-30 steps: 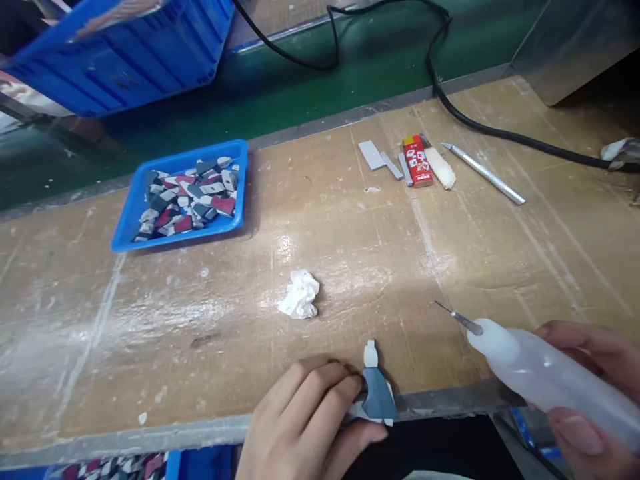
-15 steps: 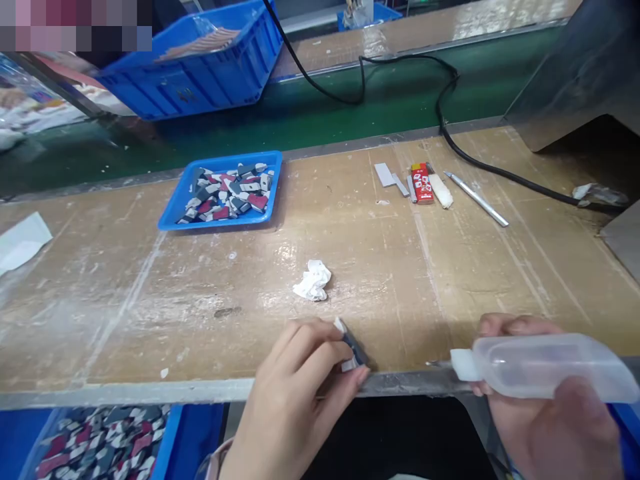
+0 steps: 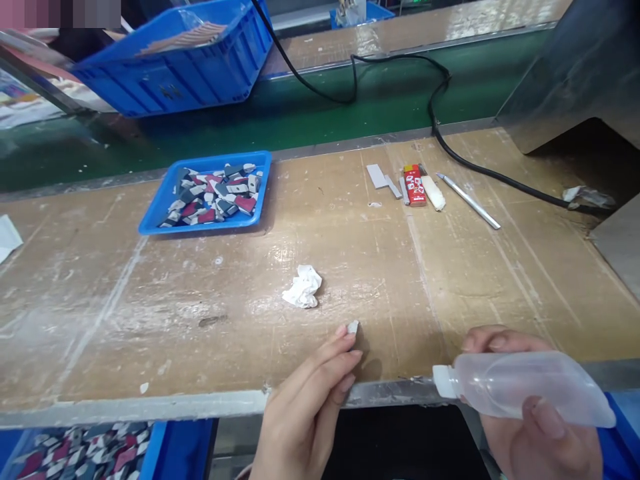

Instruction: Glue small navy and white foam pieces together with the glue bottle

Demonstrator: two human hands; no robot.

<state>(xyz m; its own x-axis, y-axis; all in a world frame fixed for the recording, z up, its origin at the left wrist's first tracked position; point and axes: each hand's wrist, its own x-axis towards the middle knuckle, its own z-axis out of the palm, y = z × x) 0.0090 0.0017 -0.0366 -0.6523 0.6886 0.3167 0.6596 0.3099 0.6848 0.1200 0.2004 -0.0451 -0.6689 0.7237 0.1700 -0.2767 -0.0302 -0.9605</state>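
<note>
My left hand (image 3: pixel 310 403) is at the table's front edge, its fingers pressed together around a small grey-and-white piece (image 3: pixel 353 327). Only a pale tip of that piece shows past the fingertips; the fingers hide the rest. Lying across my right hand (image 3: pixel 560 443) is a clear plastic squeeze bottle (image 3: pixel 505 380), gripped with the thumb over its side. Its white cap and thin nozzle point left, toward my left hand but apart from it. Just beyond my left hand sits a crumpled white tissue (image 3: pixel 303 288).
A shallow blue tray (image 3: pixel 150 225) holds several grey, white and dark red pieces; similar ones fill a bin (image 3: pixel 159 450) below the table. A red lighter (image 3: pixel 415 187) and a silver pen-like knife (image 3: pixel 470 202) lie farther back, near a black cable (image 3: pixel 493 173).
My left hand has turned, and its fingers now cover most of the piece. The bottle and my right hand have shifted slightly left and down in view, and the camera view has moved a little.
</note>
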